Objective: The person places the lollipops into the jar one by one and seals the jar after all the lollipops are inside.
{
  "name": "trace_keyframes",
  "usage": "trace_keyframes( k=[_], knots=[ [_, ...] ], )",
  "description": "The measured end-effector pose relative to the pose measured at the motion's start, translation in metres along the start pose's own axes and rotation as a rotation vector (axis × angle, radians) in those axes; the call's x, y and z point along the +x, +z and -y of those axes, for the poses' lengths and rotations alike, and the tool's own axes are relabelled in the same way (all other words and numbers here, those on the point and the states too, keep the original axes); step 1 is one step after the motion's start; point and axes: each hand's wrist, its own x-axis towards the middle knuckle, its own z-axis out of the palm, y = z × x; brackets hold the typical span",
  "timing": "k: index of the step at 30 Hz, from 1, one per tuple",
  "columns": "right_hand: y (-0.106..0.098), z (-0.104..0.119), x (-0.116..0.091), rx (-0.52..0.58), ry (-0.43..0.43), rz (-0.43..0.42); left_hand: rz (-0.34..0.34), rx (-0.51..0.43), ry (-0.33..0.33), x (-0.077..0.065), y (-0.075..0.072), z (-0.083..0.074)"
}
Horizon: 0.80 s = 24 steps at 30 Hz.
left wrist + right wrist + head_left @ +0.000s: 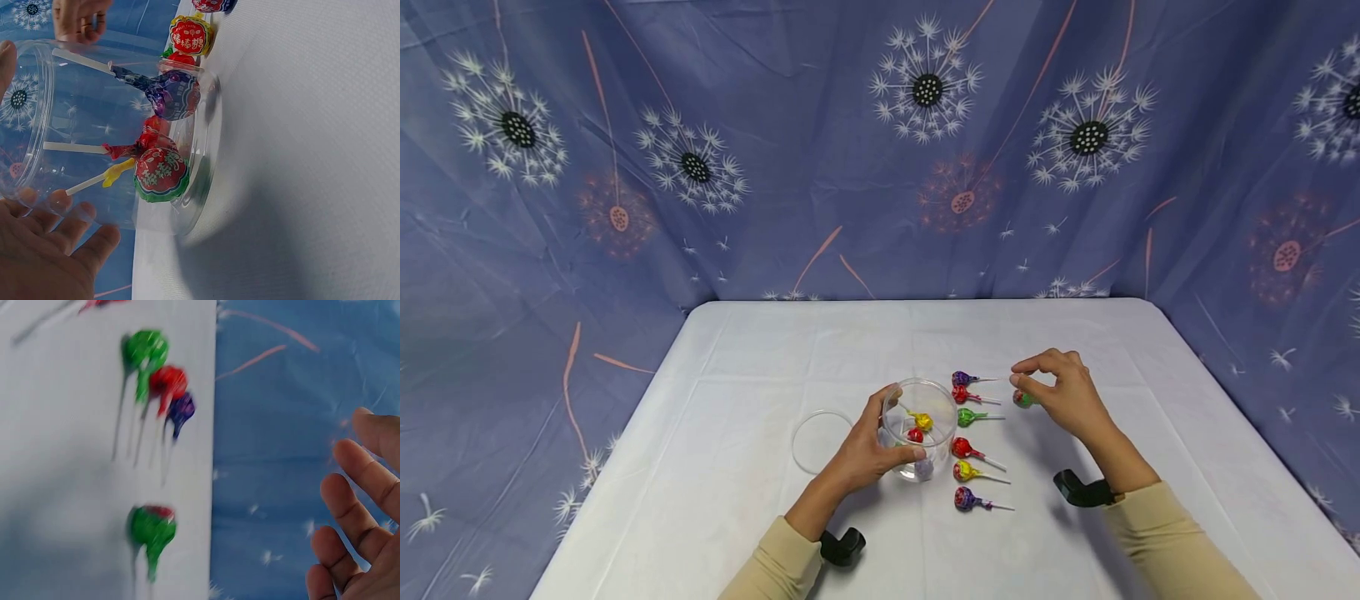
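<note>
Curled round the side of a clear tub (87, 119), the left hand's (867, 448) grip has firm hold of it, thumb at five o'clock and fingers at ten in the head view. Inside the tub lie yellow (922, 422), red (915, 435), green (161, 177) and purple (173, 95) lollipops. Out at the tub's two-to-three o'clock, the right hand's (1067, 393) grip is loosely parted and holds nothing, its thumb and fingers above a green-and-red lollipop (1024, 399) that lies on the counter (737, 367), partly hidden by the hand. Between tub and right hand, a column of six lollipops runs from the tub's one o'clock round to five: purple (962, 378), red (961, 394), green (967, 417), red (962, 448), yellow (964, 472), purple (966, 499), sticks pointing roughly to three or four. At nine o'clock lies a clear disc (795, 446). Black devices (844, 547) sit at both wrists, beside beige sleeves (778, 558). Beyond the counter, at twelve, hangs a blue dandelion-print cloth (820, 167).
</note>
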Motion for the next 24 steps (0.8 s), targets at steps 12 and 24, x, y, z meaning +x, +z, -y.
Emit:
trace_keyframes(
  k=[12, 24],
  knots=[
    [0.001, -0.043, -0.001, -0.035, 0.083, -0.003, 0.003, 0.009, -0.005, 0.001, 0.001, 0.001],
    [0.006, -0.080, 0.004, -0.113, 0.163, 0.104, 0.002, 0.007, -0.001, 0.000, 0.001, 0.000]
  ],
)
